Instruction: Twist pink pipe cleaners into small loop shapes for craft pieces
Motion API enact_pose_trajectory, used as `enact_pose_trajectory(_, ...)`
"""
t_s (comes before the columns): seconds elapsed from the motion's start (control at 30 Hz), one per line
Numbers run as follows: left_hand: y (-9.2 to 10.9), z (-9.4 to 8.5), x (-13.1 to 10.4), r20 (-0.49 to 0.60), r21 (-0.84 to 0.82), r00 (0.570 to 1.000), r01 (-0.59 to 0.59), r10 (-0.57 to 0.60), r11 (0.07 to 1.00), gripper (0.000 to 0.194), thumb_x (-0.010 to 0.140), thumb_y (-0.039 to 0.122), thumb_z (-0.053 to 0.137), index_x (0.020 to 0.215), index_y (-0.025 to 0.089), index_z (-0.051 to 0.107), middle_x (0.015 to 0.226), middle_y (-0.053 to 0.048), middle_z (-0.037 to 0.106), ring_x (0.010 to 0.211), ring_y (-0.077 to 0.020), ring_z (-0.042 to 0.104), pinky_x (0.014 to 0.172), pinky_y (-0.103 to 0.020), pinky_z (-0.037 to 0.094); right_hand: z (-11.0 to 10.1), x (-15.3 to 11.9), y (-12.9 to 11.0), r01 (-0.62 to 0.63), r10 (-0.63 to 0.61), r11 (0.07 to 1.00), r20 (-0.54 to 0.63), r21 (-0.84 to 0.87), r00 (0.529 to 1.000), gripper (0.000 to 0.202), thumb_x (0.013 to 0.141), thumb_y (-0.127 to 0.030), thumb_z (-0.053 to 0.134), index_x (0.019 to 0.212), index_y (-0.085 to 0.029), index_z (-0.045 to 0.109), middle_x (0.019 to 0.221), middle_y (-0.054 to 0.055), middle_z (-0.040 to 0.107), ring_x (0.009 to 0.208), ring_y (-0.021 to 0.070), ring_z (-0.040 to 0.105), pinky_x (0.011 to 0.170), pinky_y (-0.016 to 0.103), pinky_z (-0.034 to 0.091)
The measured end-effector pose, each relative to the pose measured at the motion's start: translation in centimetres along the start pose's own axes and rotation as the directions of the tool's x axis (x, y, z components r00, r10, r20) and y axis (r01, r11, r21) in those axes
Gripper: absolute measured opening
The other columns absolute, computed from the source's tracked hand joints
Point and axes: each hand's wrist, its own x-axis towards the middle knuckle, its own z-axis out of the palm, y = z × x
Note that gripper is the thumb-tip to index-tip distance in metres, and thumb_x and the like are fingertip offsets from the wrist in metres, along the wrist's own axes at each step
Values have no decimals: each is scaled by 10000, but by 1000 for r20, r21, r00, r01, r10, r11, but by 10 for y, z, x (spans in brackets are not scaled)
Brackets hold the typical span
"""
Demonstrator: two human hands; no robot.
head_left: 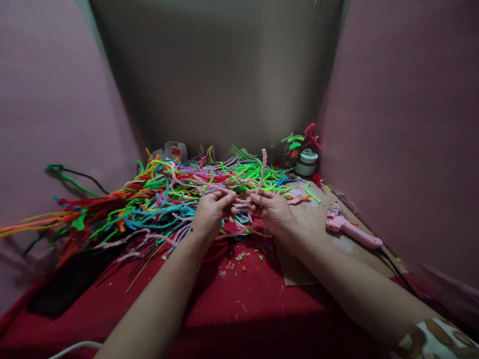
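Near the middle of the view, a pale pink pipe cleaner point(263, 172) runs between both hands, one end standing upright above the right fingers. My left hand point(217, 208) pinches it with thumb and fingers closed. Close beside it, my right hand point(269, 208) is also closed on the pink stem. Behind and to the left of the hands spreads a large tangled heap of many-coloured pipe cleaners point(149, 212). Small coloured clippings point(243, 257) lie on the red cloth point(239, 299) below the hands.
On a brown board point(314, 224) at the right lies a pink glue gun point(354, 232) with a black cord. Behind it stand a pale green jar point(307, 162) and pipe-cleaner flowers point(310, 132). A black flat object point(71, 286) rests at the left. Walls rise on both sides.
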Motion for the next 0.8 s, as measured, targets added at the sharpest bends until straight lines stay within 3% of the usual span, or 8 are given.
enact_pose_trajectory(0.33, -4, 8, -3, -51, 135, 984, -162, 170, 977, 219, 678, 318, 680, 669, 136, 559, 468, 22, 575, 324, -76, 466, 323, -176, 372, 9, -15, -5, -44, 105, 896, 114, -441, 988, 89, 592, -199, 612, 613, -114, 632, 485, -22, 505, 423, 63, 360, 431, 222, 263)
enact_pose_trajectory(0.57, -2, 8, -7, 102, 56, 995, -15, 10, 998, 260, 697, 298, 667, 862, 98, 636, 502, 5, 596, 353, -73, 469, 340, -174, 370, 7, -12, -4, -43, 129, 837, 121, -545, 984, 92, 567, -189, 578, 500, -127, 573, 465, -23, 483, 429, 64, 359, 436, 228, 245)
enact_pose_trajectory(0.67, -3, 7, -6, 122, 29, 992, 30, -33, 999, 246, 675, 290, 697, 818, 97, 648, 538, -1, 602, 380, -57, 470, 363, -162, 381, 7, -12, -7, -52, 163, 813, 141, -580, 977, 75, 567, -148, 562, 500, -121, 581, 437, -32, 466, 406, 57, 345, 424, 223, 234)
enact_pose_trajectory(0.73, -3, 7, -6, 98, 7, 994, 45, -45, 999, 219, 671, 295, 701, 743, 99, 639, 485, 14, 562, 352, -47, 438, 347, -155, 355, 7, -13, -9, -77, 200, 840, 174, -537, 964, 68, 593, -146, 568, 554, -113, 613, 444, -30, 484, 394, 58, 359, 417, 217, 246)
enact_pose_trajectory(0.8, -2, 7, -5, 75, -28, 995, 69, -67, 997, 205, 670, 293, 703, 709, 111, 619, 449, 30, 529, 328, -37, 407, 337, -147, 334, 7, -14, -8, -155, 263, 908, 242, -389, 934, 76, 637, -180, 590, 628, -113, 626, 515, -10, 550, 420, 75, 438, 437, 217, 316)
